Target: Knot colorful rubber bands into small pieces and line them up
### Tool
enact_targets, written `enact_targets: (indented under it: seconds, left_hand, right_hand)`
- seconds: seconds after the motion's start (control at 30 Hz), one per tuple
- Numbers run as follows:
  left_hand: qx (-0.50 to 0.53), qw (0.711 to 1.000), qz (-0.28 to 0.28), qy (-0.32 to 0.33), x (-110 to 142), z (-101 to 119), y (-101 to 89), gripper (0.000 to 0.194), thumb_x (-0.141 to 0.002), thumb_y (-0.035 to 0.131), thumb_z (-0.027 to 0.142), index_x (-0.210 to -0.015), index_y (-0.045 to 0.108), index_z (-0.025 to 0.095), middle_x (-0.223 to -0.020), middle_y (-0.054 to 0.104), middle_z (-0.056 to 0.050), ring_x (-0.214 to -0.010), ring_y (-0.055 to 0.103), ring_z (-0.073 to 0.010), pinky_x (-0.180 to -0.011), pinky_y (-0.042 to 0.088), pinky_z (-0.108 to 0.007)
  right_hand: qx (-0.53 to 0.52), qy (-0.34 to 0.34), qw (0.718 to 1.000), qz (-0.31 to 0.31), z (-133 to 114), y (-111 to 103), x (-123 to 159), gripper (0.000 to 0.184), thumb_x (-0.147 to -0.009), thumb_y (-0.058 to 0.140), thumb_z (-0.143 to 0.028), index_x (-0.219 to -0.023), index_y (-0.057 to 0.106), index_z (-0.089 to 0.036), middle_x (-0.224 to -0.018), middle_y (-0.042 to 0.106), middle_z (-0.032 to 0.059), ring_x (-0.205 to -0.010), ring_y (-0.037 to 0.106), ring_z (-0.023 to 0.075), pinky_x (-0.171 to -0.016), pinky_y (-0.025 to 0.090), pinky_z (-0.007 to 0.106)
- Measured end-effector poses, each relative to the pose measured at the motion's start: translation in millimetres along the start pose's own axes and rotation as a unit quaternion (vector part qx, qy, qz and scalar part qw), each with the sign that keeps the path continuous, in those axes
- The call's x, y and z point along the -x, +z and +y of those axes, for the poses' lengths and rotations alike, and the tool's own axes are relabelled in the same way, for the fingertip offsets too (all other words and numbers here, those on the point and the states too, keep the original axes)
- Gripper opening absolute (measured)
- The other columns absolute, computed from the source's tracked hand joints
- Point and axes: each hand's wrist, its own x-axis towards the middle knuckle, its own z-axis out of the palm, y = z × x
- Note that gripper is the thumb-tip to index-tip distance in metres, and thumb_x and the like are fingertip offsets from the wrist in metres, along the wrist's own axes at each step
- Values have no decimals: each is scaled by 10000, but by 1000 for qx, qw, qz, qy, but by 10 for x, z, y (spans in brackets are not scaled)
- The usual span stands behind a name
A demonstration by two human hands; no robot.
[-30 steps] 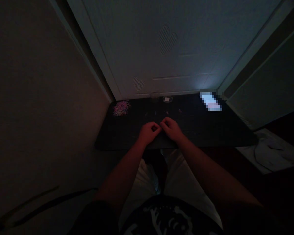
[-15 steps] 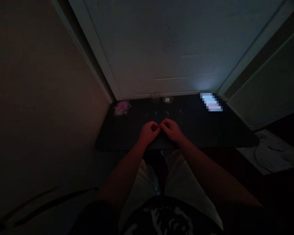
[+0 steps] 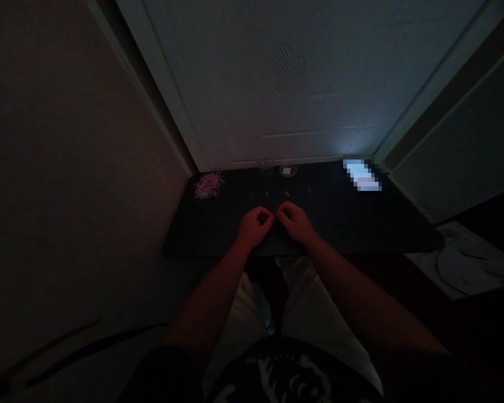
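Observation:
My left hand (image 3: pixel 255 226) and my right hand (image 3: pixel 294 221) meet fingertip to fingertip over the dark table (image 3: pixel 353 224). Both are closed in a pinch; whatever lies between the fingers is too small and dim to make out. Just beyond them, several tiny items lie in a loose row, among them a pale sliver (image 3: pixel 267 194) and a reddish one (image 3: pixel 286 193). A tangled pile of pink and purple shreds (image 3: pixel 209 185) sits at the table's left end.
At the back edge stand a clear round container (image 3: pixel 266 163) and a clear dish with a white square (image 3: pixel 287 170). A bright, pixelated rectangle (image 3: pixel 362 174) glows at the right rear. A white panel with striped hearts (image 3: pixel 289 68) rises behind the table.
Very little differs. My fingertips have shifted slightly, with the right hand a touch higher, and both hands stay pinched together over the same spot.

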Motion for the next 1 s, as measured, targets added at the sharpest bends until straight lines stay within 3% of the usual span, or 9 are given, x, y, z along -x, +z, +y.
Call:
enact_targets:
  seconds: [1.0]
  left_hand:
    - [-5,1000,-3,-4,1,-26,1,138,-738,591,306,-775,588,173,-737,625,-5,-669,565,-114,-612,445,-240]
  right_hand:
    - [6,8,1000,20,-35,-11,-1,103,-737,521,-294,-728,498,-194,-635,501,-13,-574,465,120,-535,365,251]
